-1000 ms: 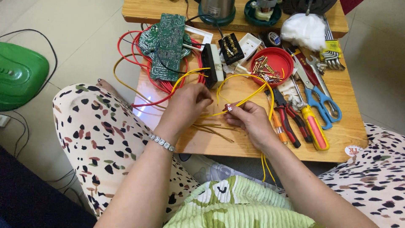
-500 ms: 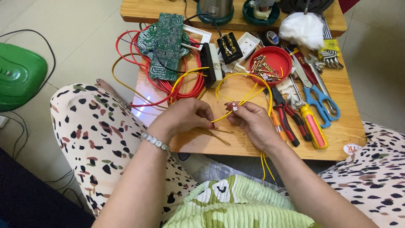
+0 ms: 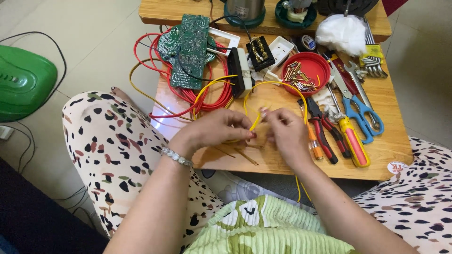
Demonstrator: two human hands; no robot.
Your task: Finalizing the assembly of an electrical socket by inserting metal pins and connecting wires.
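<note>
Over the near edge of a small wooden table (image 3: 376, 160), my left hand (image 3: 214, 131) and my right hand (image 3: 285, 134) meet on a thin yellow wire (image 3: 275, 84). Both pinch the wire between thumb and fingers where it comes down between them. From there it loops up over the table in an arch, and a length of it hangs down off the front edge past my right wrist. A beaded bracelet is on my left wrist. What the fingertips do to the wire end is hidden.
A green circuit board (image 3: 188, 49) lies on coiled red wire (image 3: 179, 96) at the back left. A red lid of small brass parts (image 3: 303, 73), pliers (image 3: 325, 131), a screwdriver (image 3: 351, 141), blue scissors (image 3: 360, 113) and wrenches sit to the right. A green object (image 3: 23, 87) is on the floor.
My hands have drawn closer together on the yellow wire, near the table's front edge. The view has shifted slightly; the table's other things stay put.
</note>
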